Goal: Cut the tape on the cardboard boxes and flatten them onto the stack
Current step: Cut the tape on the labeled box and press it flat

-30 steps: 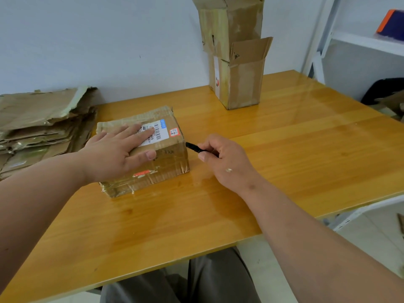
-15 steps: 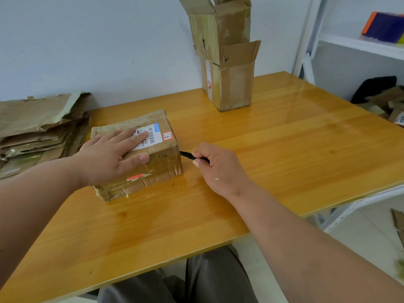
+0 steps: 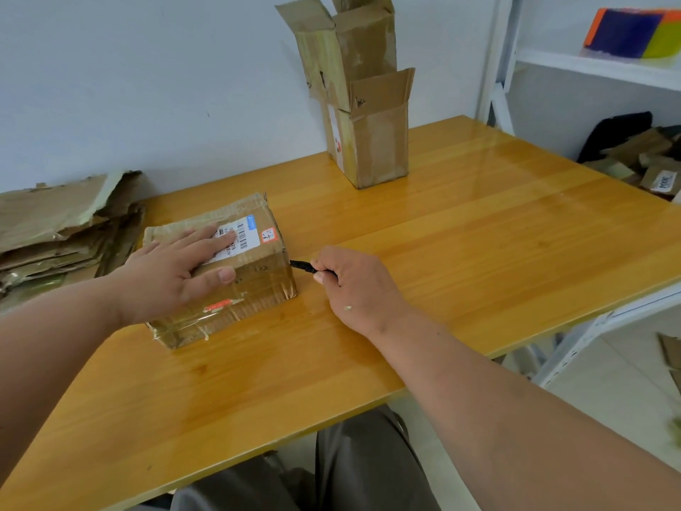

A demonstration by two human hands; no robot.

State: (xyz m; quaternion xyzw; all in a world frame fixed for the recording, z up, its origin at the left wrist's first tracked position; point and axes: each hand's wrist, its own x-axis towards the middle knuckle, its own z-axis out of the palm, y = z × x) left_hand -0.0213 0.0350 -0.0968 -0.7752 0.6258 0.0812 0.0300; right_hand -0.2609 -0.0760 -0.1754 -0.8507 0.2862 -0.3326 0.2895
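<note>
A small taped cardboard box (image 3: pixel 258 285) with a white shipping label lies on the wooden table (image 3: pixel 460 260). My left hand (image 3: pixel 173 274) presses flat on its top, fingers straight, thumb over the front edge. My right hand (image 3: pixel 353 285) grips a black cutter (image 3: pixel 300 266) whose tip touches the box's right side. A stack of flattened cardboard (image 3: pixel 55 230) lies at the table's left by the wall.
Two opened tall cardboard boxes (image 3: pixel 368 116) stand at the back of the table against the wall. A white metal shelf (image 3: pixel 589 68) rises at the right, with more cardboard pieces (image 3: pixel 641 164) behind the table's right edge.
The view has shifted slightly. My right hand with the cutter stays at the box's right side; my left hand keeps pressing on top.
</note>
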